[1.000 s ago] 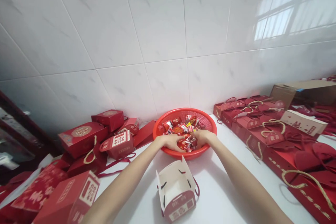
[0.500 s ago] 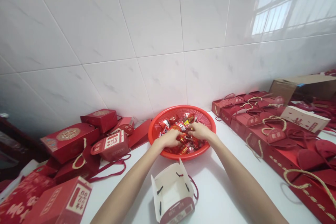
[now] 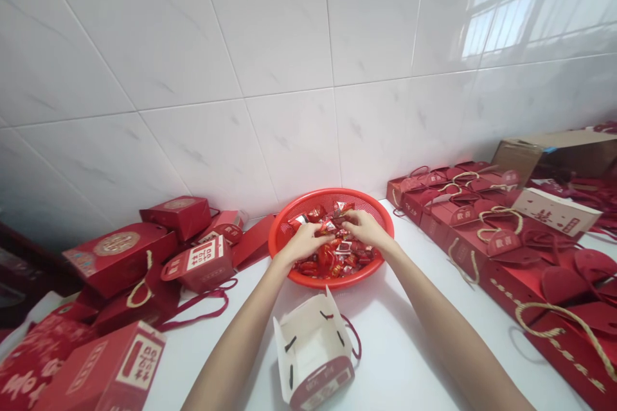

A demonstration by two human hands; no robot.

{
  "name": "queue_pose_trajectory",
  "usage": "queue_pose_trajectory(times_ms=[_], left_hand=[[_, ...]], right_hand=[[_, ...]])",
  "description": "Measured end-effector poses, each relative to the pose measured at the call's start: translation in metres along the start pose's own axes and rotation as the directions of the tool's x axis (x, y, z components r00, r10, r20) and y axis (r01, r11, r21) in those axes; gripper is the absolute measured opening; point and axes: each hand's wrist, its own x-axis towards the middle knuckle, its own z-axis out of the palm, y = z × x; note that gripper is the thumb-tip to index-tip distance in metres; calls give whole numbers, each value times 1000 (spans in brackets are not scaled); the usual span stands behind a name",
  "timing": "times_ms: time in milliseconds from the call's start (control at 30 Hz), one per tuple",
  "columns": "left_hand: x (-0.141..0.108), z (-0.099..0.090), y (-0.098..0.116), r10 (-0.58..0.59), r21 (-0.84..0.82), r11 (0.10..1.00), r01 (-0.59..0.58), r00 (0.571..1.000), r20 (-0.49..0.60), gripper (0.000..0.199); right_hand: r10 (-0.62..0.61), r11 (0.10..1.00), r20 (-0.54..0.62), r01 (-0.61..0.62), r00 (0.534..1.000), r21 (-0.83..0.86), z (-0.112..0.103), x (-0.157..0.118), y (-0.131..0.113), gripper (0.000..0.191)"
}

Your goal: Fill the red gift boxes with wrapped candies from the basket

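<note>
Candies (image 3: 337,255) fill the red basket (image 3: 289,231) by the wall. Both the left hand (image 3: 304,243) and right hand (image 3: 367,229) dig in, fingers curled on wrappers. Open box (image 3: 313,353) stands just before it.

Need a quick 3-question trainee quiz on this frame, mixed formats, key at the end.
1. True or false: both hands, left hand and right hand, are inside the red basket.
2. Multiple choice: the open gift box nearest the camera is A) full of sweets, B) showing no sweets inside, C) closed with its handle tied.
3. Fill in: the wrapped sweets lie in the ____.

Key
1. True: both rest on the sweets in the basket.
2. B: its flaps stand open and the white inside shows no sweets.
3. Red basket, which stands on the white table by the tiled wall.
</note>
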Motion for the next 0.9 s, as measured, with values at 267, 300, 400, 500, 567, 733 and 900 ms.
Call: queue_pose_trajectory(times_ms=[267, 300, 400, 500, 567, 733, 900], left_hand=[[3, 1, -3, 9, -36, 999, -11, 999, -43, 20], [3, 1, -4, 9, -21, 1000, -10, 999, -45, 19], [1, 1, -3, -11, 41, 999, 14, 998, -61, 20], [0, 1, -1, -33, 109, 993, 42, 996, -80, 25], [0, 1, 1, -36, 144, 988, 49, 995, -91, 28], [1, -1, -3, -43, 215, 974, 67, 992, -116, 29], [5, 0, -11, 20, 295, 955, 1, 997, -68, 21]], right_hand=[[-67, 975, 38, 57, 997, 217, -1, -3, 0, 35], [-70, 973, 42, 59, 997, 225, -2, -3, 0, 34], [-74, 968, 37, 63, 997, 244, -2, -3, 1, 33], [-71, 967, 35, 60, 997, 248, -1, -2, 3, 33], [-73, 971, 37, 62, 997, 230, 0, -1, 4, 31], [-60, 981, 23, 55, 998, 185, 1, -1, 4, 31], [-62, 985, 2, 61, 998, 160, 1, -1, 3, 28]])
